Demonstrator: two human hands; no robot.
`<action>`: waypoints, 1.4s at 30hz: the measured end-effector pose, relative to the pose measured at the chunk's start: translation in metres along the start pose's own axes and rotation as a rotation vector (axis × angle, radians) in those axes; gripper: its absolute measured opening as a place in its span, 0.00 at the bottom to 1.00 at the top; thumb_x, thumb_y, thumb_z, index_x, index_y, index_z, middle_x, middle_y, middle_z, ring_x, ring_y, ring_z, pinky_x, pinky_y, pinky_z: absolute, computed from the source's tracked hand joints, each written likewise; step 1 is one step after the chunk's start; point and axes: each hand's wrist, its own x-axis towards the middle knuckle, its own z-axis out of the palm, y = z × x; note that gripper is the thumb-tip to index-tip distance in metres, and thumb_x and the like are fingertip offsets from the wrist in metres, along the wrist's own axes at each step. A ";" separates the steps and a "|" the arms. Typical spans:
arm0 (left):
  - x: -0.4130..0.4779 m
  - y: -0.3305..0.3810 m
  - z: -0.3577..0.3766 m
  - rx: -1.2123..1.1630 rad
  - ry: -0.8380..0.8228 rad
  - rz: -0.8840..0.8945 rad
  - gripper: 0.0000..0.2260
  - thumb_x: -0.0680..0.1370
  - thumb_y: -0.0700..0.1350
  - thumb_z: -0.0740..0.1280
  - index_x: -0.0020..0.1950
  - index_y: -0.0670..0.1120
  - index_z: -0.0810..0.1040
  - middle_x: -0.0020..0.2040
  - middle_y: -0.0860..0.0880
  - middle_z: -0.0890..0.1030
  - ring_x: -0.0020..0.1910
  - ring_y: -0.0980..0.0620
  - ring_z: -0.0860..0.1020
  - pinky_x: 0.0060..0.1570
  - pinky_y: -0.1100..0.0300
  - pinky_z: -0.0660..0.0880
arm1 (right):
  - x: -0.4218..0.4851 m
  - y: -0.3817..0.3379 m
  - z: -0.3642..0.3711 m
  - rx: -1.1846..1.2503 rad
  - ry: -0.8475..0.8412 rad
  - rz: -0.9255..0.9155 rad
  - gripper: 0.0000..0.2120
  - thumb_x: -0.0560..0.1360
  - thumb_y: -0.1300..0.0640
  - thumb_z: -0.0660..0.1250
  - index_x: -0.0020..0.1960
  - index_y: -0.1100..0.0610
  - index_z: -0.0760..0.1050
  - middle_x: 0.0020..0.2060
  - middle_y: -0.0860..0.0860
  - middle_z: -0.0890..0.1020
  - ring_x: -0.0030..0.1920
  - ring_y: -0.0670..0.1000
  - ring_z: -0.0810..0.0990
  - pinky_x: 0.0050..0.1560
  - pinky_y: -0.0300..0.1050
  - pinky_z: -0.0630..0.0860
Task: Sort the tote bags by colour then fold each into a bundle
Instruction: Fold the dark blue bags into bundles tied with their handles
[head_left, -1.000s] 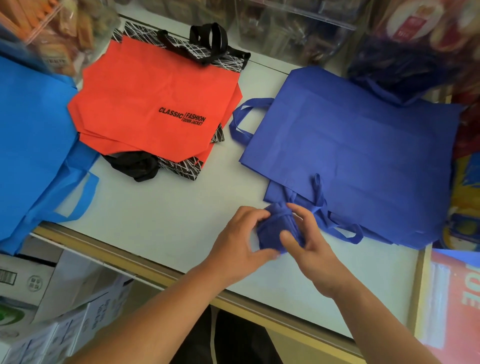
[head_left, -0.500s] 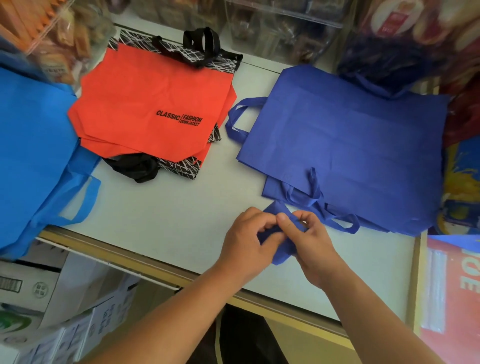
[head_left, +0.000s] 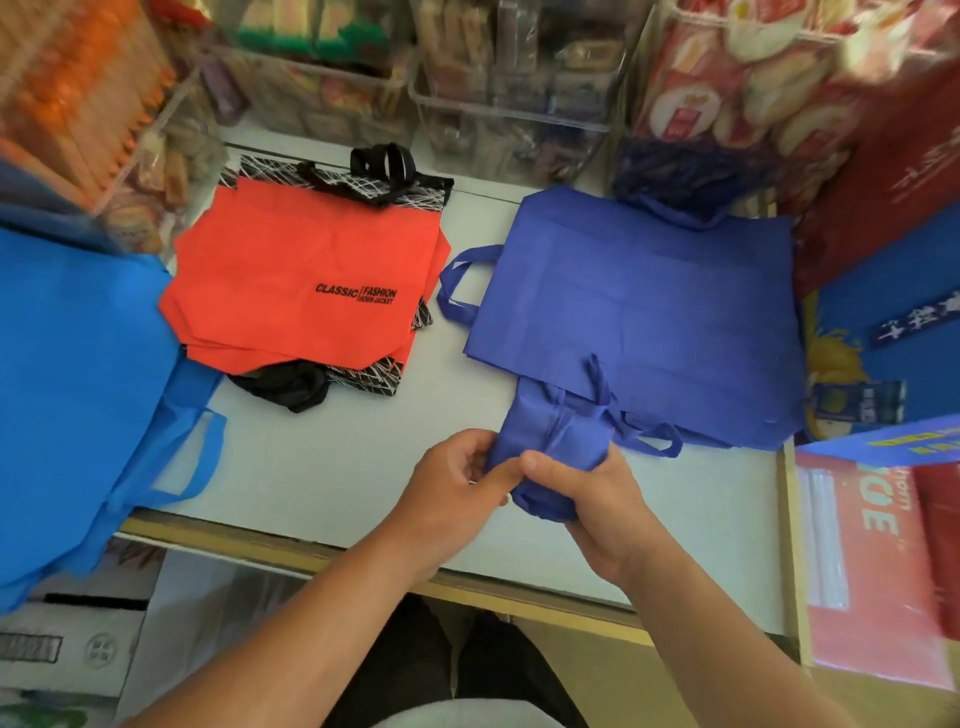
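right hand (head_left: 602, 512) wraps the near end of the folded blue bag (head_left: 556, 431), left hand (head_left: 452, 483) pinches its left edge; long axis runs straight away from both toward the blue pile (head_left: 649, 301) just beyond, neither hand nearer.

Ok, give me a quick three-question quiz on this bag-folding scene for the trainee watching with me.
1. True or false: the left hand and right hand both grip the dark blue bundle.
2. The bag printed CLASSIC FASHION is: A green, B orange-red, C yellow.
3. Fill in: the flat dark blue pile lies to the ___ of that printed bag.
Key: 1 true; 2 B; 3 right.
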 end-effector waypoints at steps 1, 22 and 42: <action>-0.004 0.004 0.001 -0.041 -0.028 -0.002 0.09 0.79 0.48 0.73 0.58 0.49 0.82 0.52 0.51 0.87 0.52 0.50 0.85 0.56 0.46 0.82 | -0.005 0.000 0.008 -0.009 0.019 -0.017 0.17 0.76 0.64 0.73 0.64 0.62 0.78 0.56 0.64 0.84 0.56 0.67 0.84 0.51 0.57 0.83; 0.002 0.000 0.155 0.180 -0.140 -0.168 0.14 0.75 0.48 0.77 0.56 0.52 0.77 0.52 0.54 0.85 0.50 0.57 0.84 0.51 0.59 0.83 | -0.058 0.007 -0.157 -0.224 0.216 0.109 0.17 0.77 0.60 0.74 0.64 0.57 0.76 0.52 0.55 0.87 0.51 0.57 0.87 0.58 0.58 0.83; 0.014 -0.067 0.277 0.379 -0.006 -0.320 0.11 0.76 0.52 0.75 0.54 0.50 0.78 0.49 0.52 0.83 0.47 0.55 0.81 0.49 0.60 0.79 | -0.065 0.051 -0.292 -1.538 0.114 -0.241 0.28 0.81 0.41 0.61 0.78 0.49 0.65 0.70 0.49 0.73 0.71 0.56 0.69 0.75 0.55 0.68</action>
